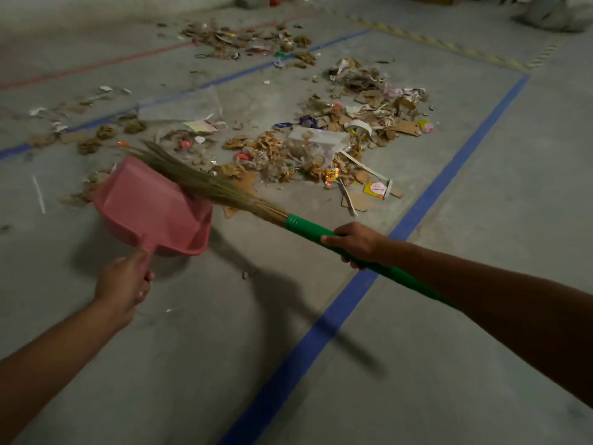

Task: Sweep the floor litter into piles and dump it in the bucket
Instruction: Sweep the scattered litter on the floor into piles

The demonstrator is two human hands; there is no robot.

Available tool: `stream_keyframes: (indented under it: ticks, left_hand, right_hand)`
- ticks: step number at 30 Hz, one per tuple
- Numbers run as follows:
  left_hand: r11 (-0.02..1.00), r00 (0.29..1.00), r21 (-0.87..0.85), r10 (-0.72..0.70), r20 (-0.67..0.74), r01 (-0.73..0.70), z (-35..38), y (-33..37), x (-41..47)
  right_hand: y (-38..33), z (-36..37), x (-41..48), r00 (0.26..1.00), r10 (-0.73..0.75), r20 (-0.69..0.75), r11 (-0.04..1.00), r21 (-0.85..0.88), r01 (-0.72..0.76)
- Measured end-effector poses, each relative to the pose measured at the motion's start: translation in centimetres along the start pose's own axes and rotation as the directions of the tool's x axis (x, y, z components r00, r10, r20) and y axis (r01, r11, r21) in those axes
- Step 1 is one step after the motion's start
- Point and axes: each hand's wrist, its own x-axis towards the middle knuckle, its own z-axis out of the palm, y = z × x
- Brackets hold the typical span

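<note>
My left hand (123, 282) grips the handle of a pink dustpan (150, 207), held above the concrete floor with its mouth pointing away from me. My right hand (356, 244) grips the green handle of a grass broom (305, 228). The broom's straw head (192, 178) lies across the dustpan's right rim, pointing up and left. Beyond them a large pile of cardboard scraps, wrappers and plastic (321, 149) covers the floor. A second litter pile (250, 41) lies farther back. No bucket is in view.
Blue tape lines (414, 216) mark a rectangle on the grey floor, and a red line (96, 65) runs at the far left. Loose scraps (90, 139) trail along the left blue line. A clear plastic sheet (186, 104) lies flat nearby. A pale heap (552, 12) sits top right.
</note>
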Motion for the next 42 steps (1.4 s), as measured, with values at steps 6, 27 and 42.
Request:
stream_keyframes:
  ticks: [6, 27, 42]
  left_hand:
    - [0.998, 0.999, 0.051, 0.031, 0.018, -0.032, -1.4, 2.9, -1.0]
    - [0.973, 0.996, 0.229, 0.009, -0.087, 0.011, -3.2, 4.8, -3.2]
    - [0.967, 0.994, 0.256, 0.012, -0.110, 0.017, -4.4, 3.1, -2.2]
  right_hand:
    - [-1.7, -1.9, -0.4, 0.997, 0.025, -0.069, 1.000, -0.001, -0.025]
    - [-2.1, -3.4, -0.8, 0.969, 0.183, -0.163, 0.960, 0.243, -0.141]
    - [0.3, -3.5, -1.9, 0.964, 0.127, 0.235, 0.986, 0.078, -0.149]
